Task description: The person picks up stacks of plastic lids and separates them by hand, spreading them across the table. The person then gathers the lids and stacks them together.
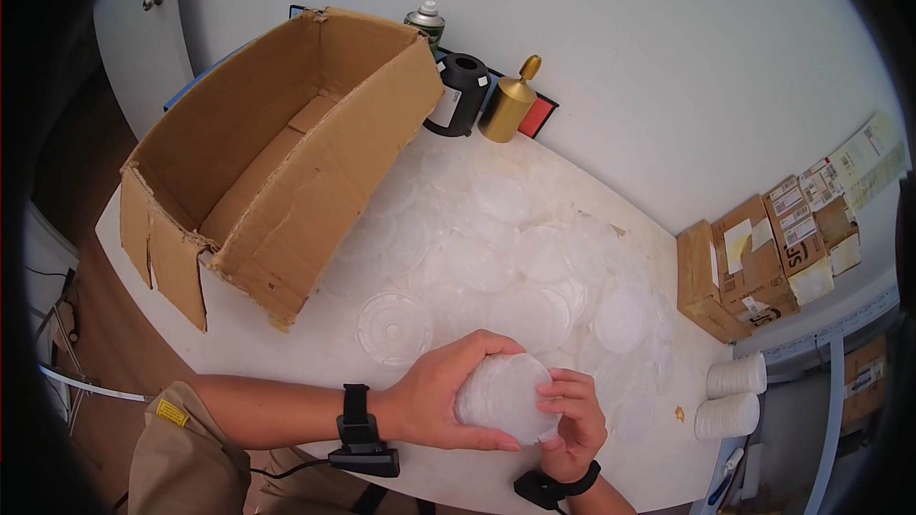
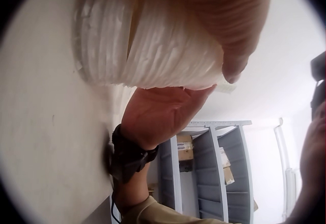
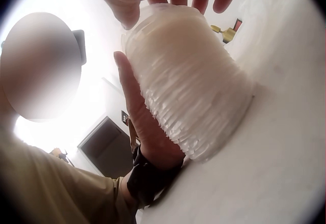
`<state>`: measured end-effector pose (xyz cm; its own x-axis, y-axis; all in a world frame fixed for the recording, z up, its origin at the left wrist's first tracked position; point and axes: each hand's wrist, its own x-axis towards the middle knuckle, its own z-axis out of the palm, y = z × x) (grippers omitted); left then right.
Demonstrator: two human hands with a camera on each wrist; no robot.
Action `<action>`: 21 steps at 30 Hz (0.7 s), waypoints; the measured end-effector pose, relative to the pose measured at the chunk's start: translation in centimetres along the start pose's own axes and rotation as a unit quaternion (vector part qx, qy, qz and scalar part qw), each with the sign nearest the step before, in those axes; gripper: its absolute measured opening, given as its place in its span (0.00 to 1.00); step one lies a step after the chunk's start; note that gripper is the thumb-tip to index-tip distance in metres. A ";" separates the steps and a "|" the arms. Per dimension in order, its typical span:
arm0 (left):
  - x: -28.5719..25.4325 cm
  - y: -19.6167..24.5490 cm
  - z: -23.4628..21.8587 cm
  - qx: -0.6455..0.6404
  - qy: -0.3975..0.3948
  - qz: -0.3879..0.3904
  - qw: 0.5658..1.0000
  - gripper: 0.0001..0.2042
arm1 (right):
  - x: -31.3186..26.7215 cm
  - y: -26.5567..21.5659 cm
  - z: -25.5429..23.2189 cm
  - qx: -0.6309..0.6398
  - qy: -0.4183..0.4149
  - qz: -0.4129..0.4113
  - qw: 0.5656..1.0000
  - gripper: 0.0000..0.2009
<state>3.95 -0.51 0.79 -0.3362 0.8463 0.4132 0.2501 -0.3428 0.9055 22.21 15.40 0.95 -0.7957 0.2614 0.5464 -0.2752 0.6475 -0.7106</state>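
A thick stack of translucent plastic lids (image 1: pixel 503 402) is held between both hands at the front of the table. My left hand (image 1: pixel 431 403) grips it from the left, thumb and fingers spread round its side. At the stack's upper end, my right hand (image 1: pixel 578 420) holds the rim with bent fingers and thumb. The right wrist view shows the lids' ridged edges (image 3: pixel 183 86), tilted, with the lower end close over the table. In the left wrist view a gap splits the stack (image 2: pixel 163 46). Many loose lids (image 1: pixel 393 327) lie spread beyond the hands.
A large open cardboard box (image 1: pixel 372 162) stands at the left. Behind it are a spray can (image 1: pixel 426 24), a black container (image 1: pixel 458 95) and a gold bottle (image 1: pixel 509 110). Two lid stacks (image 1: pixel 727 417) lie at the right edge, near taped cartons (image 1: pixel 754 257).
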 end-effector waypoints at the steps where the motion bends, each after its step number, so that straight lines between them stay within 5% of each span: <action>1: 0.0 0.0 0.0 0.002 -0.002 0.000 1.000 0.41 | 0.1 -0.2 0.1 0.002 0.016 0.002 1.000 0.15; 12: -0.1 0.2 -0.2 0.011 -0.011 -0.017 1.000 0.40 | -0.6 -0.9 -0.9 -0.070 0.165 -0.017 0.984 0.07; 17: 0.0 0.1 -0.2 0.006 -0.013 -0.014 1.000 0.40 | -1.3 -0.5 -1.5 0.056 0.239 0.134 0.960 0.10; 21: -0.1 0.1 -0.3 0.008 -0.013 -0.009 1.000 0.40 | 1.9 -0.9 -1.5 0.019 0.254 0.184 0.949 0.17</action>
<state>3.73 -0.70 0.85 -0.3175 0.8624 0.3942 0.2586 -0.3212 0.9110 21.78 16.35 3.26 -0.4823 0.7822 0.3945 -0.0562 0.4218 -0.9050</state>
